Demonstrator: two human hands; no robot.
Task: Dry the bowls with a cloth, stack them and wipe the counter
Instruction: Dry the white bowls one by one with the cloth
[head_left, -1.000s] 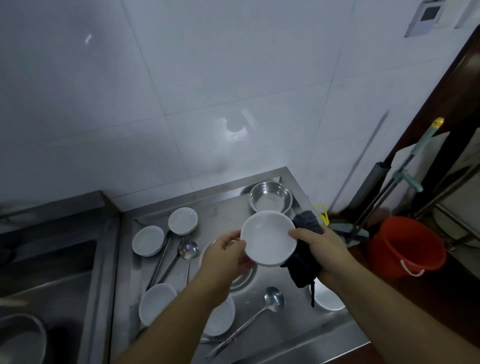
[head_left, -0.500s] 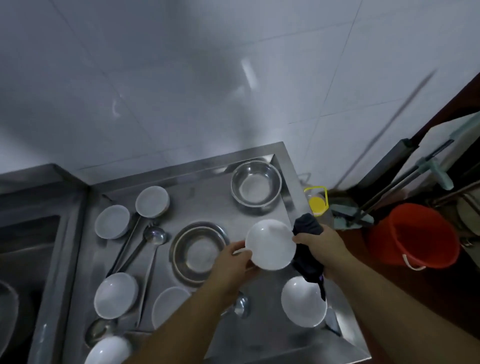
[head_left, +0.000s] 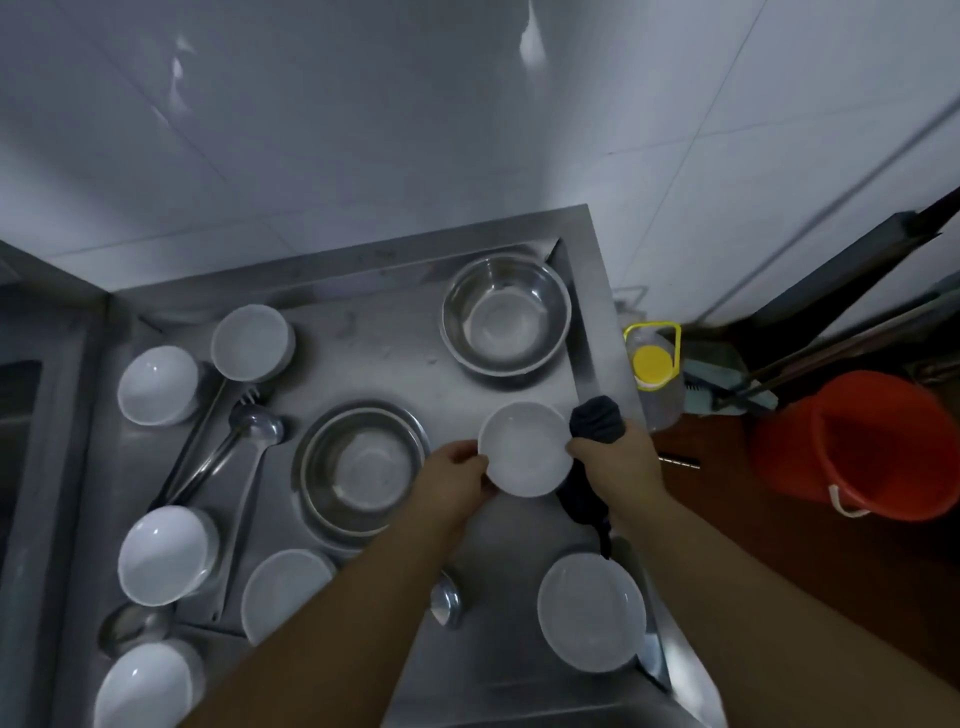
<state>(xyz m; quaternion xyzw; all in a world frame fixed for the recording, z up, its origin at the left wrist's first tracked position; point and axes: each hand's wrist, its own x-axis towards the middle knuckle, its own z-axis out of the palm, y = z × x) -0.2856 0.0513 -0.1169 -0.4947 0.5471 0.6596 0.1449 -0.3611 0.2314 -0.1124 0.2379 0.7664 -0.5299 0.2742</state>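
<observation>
A small white bowl (head_left: 524, 447) is held above the steel counter (head_left: 374, 332) between both hands. My left hand (head_left: 452, 480) grips its left rim. My right hand (head_left: 618, 460) grips a dark cloth (head_left: 597, 423) bunched against the bowl's right rim, and the cloth's tail hangs down below the hand. Several more white bowls lie on the counter: one at the near right (head_left: 592, 610), one under my left forearm (head_left: 283, 592), and others along the left side (head_left: 158, 384).
Two steel bowls stand on the counter, one at the back right (head_left: 506, 314) and one in the middle (head_left: 361, 467). Ladles (head_left: 228, 447) lie between the left bowls. A sink is at far left. A yellow-capped jug (head_left: 652, 364) and red bucket (head_left: 857, 444) are on the floor at right.
The view has tilted further down over the counter. The bowl and both hands sit lower, nearer the counter's right edge, with the same hold on bowl and cloth.
</observation>
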